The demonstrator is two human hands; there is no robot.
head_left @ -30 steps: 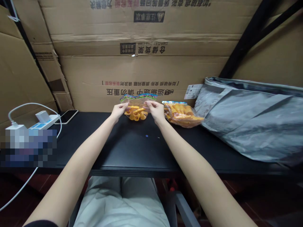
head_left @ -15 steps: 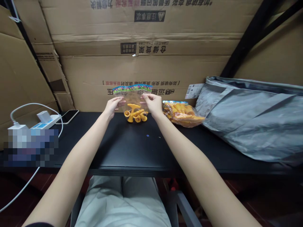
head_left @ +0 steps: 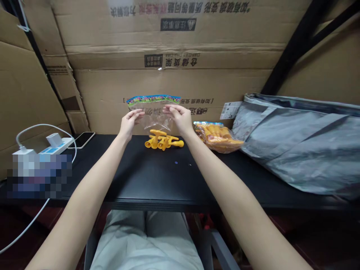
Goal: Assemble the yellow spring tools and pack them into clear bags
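Note:
A clear plastic bag [head_left: 156,118] with a colourful blue-and-green printed top strip is held up between my two hands, over the black table. My left hand [head_left: 131,122] pinches its left side, and my right hand [head_left: 180,119] pinches the right side. Just below the bag, several yellow plastic pieces [head_left: 161,141], shaped like small horns or trumpets, lie in a heap on the tabletop. The bag looks unfilled. To the right of my right hand rests a filled bag of the same yellow pieces [head_left: 218,137].
A large grey fabric bag [head_left: 298,142] takes up the right side of the black table [head_left: 157,183]. At left are a phone [head_left: 81,140], a power strip [head_left: 60,145] with chargers and a white cable. Cardboard [head_left: 174,82] stands along the back.
The yellow pieces, inside the held bag before, now lie on the table beneath it. Both hands have risen slightly with the bag, which has moved up and a little left.

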